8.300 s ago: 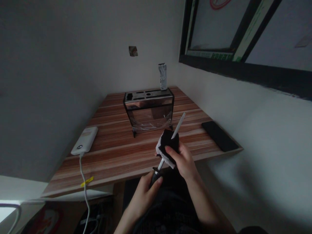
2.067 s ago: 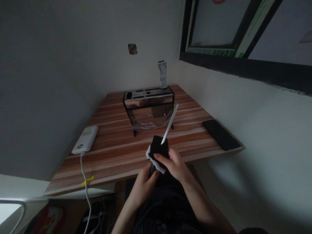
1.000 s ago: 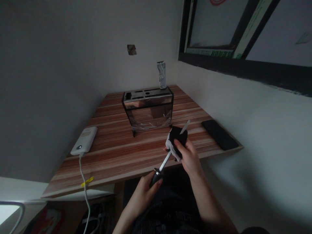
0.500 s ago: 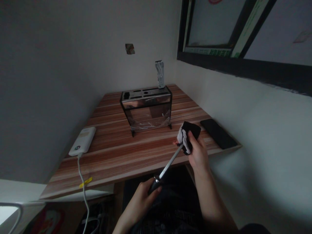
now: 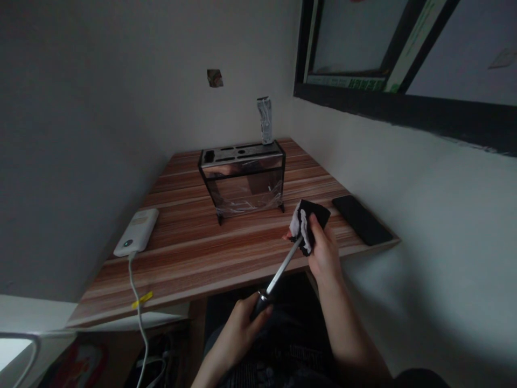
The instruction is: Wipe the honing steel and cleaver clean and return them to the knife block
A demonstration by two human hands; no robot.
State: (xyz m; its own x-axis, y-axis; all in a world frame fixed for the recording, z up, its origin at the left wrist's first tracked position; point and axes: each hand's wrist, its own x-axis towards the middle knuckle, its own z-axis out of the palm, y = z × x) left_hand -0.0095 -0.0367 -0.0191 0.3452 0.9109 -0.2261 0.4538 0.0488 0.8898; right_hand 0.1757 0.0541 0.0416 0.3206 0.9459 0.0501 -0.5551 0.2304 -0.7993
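The black-handled rod (image 5: 281, 272) is between the two hands, slanting away from the left hand (image 5: 238, 323) and up toward the right hand (image 5: 323, 245). The left hand is closed around the dark handle, its thumb lying along the near side and the shiny collar just ahead of the grip. The pale metal shaft runs bare from that collar until it meets a black cloth (image 5: 317, 211) with a ragged white edge, which the right hand pinches, thumb on top. The shaft's far tip is hidden by the cloth and the fingers. Both hands are above the near edge of a striped wooden table (image 5: 194, 269).

Ahead of the left hand and well apart from it, a slotted stand (image 5: 242, 167) with a see-through front is upright on the table. A gray upright piece (image 5: 265, 121) rises at its right rear; whether it sits in a slot or behind cannot be told. Near the right hand, on its outer side, a black phone (image 5: 361, 220) lies flat. Far to the left of the left hand lies a white power bank (image 5: 137, 231), its pale cable (image 5: 131, 269) dropping over the table edge across a yellow strip (image 5: 147, 297).
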